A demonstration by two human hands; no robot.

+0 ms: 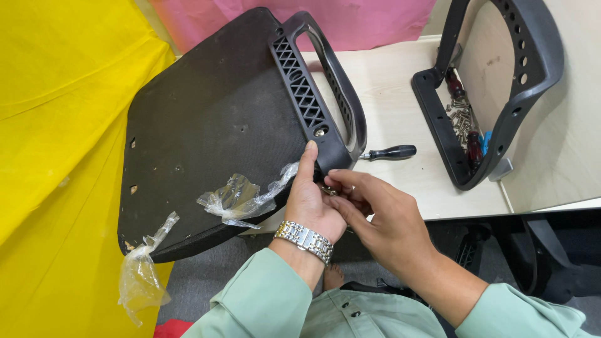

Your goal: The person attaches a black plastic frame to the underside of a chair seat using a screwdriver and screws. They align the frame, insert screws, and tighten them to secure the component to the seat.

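1. Gripping the lower end of the black lattice-ribbed plastic armrest [316, 103], the left hand [310, 200] presses it against the matte black seat base [206, 125] tilted over the pale bench [400, 100].
2. Right hand [382, 216] pinches a small metal screw [328, 189] beneath the armrest.
3. Crinkled clear plastic wrap [235, 200] clings to the seat edge.

The chair seat [213, 138] leans on the table [400, 106]. An armrest [313, 94] sits on its right side. A screwdriver [388, 152] lies right of it. Screws [461, 117] lie inside another armrest [501, 81].

Pale wooden table [400, 119], black chair seat [213, 131], second armrest [494, 94], screwdriver [389, 152], loose screws [462, 119]
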